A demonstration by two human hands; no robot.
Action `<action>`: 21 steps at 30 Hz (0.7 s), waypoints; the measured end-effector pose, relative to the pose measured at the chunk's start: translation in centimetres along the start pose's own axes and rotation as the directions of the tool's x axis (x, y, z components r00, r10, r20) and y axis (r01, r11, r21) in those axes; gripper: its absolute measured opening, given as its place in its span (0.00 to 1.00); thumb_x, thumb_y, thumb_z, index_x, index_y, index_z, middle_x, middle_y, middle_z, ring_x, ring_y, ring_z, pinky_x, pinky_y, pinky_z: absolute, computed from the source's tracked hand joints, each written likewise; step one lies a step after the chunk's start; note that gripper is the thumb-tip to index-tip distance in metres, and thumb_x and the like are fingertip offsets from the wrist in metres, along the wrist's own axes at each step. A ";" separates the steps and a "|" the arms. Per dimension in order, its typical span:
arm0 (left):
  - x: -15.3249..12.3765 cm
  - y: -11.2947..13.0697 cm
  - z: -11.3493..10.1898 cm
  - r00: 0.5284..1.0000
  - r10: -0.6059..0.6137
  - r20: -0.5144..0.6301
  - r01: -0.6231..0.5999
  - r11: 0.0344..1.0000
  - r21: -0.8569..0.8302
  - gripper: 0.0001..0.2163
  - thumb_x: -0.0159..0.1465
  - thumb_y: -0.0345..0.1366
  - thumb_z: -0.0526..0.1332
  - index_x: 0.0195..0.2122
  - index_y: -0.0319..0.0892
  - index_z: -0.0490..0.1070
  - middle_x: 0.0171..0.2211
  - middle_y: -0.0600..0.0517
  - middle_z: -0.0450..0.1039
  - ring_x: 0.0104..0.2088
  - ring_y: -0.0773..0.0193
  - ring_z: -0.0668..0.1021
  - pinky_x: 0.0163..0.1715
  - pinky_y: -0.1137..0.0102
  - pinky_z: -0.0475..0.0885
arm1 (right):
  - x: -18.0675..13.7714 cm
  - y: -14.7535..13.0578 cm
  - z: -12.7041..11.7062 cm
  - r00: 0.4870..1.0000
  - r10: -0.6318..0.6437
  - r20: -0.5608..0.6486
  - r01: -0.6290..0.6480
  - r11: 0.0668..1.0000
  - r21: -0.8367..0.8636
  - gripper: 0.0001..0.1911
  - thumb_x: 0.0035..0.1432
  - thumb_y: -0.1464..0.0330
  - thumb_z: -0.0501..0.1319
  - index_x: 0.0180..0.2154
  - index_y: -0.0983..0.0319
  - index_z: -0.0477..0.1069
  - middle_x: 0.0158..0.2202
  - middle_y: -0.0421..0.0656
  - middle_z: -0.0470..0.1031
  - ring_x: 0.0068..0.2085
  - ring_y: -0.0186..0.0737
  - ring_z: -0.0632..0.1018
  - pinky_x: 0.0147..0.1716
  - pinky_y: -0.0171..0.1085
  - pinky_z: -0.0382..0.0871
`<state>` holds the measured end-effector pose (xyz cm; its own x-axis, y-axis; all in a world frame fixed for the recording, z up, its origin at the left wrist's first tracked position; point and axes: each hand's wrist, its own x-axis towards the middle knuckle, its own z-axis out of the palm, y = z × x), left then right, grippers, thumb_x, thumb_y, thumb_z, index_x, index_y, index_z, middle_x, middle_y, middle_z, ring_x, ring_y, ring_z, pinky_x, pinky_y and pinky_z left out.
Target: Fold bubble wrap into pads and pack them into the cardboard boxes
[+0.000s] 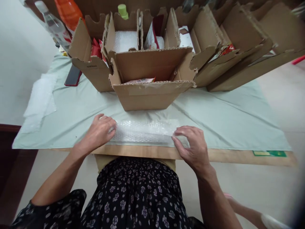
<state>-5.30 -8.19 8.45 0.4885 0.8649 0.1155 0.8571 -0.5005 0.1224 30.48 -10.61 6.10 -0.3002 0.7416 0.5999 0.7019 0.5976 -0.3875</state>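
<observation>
A strip of clear bubble wrap (143, 131) lies lengthwise along the table's near edge, between my two hands. Its left end is gripped by my left hand (102, 129), with the fingers curled in. At the other end, the thumb and fingertips of my right hand (192, 143) pinch the wrap's edge. Just beyond the strip stands an open cardboard box (147, 97), with the top of a printed packet (140, 80) showing inside.
Several open cardboard boxes (202, 60) line the back, holding packets and bubble wrap. More bubble wrap sheets (39, 98) lie at the left, near a dark phone (73, 75). Bottles (53, 25) stand at the back left. Another person's limb (247, 210) shows at lower right.
</observation>
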 end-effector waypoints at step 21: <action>-7.7 1.1 -0.3 0.948 -0.112 0.297 0.224 0.899 -0.375 0.22 0.68 0.55 0.60 0.56 0.49 0.75 0.57 0.45 0.79 0.57 0.46 0.79 0.64 0.45 0.69 | -7.2 0.3 -4.1 0.892 0.296 0.342 -0.332 0.942 0.051 0.17 0.72 0.55 0.56 0.53 0.56 0.75 0.48 0.46 0.82 0.50 0.49 0.81 0.49 0.49 0.73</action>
<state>-8.18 -15.45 8.02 0.4155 0.8879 -0.1973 0.8190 -0.2709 0.5057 35.50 -17.05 4.51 -0.2811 0.9424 0.1815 0.7278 0.3326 -0.5997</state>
